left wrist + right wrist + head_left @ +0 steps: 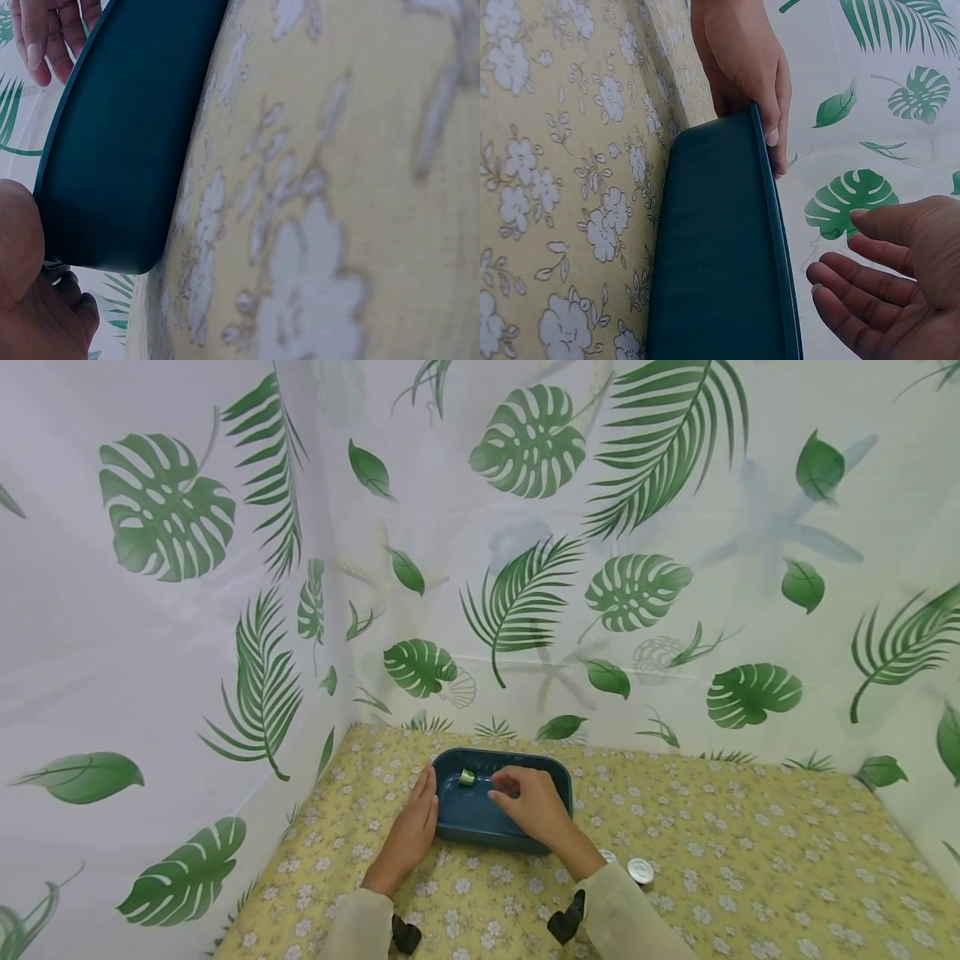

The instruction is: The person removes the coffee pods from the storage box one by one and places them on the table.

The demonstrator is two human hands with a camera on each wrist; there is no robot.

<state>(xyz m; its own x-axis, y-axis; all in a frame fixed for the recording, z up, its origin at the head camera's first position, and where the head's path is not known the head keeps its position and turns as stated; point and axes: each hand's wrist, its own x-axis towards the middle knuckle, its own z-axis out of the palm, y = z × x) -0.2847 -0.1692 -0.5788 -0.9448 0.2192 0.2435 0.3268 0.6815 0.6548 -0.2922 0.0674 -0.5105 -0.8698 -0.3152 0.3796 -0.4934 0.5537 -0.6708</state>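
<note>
A dark blue rectangular basin [487, 839] sits on the floral cloth, and a small, short green cylinder [467, 777] lies inside it, toward the back left. Along the basin's left end rests my left hand [415, 821], its fingers fairly straight against the wall. The right wrist view shows that left hand [746, 60] at the basin's far end, some fingertips past the rim. Over the right part of the basin hovers my right hand [532, 797], thumb and fingers bent loosely and apart. Nothing shows between the fingers of this right hand [900, 277] in the right wrist view.
Right of my right forearm lies a small round silvery disc [641, 871]; a second disc [608, 856] is partly hidden by the wrist. Yellow floral cloth [750, 877] covers the surface. A white leaf-printed curtain [450, 610] rises behind and to the left.
</note>
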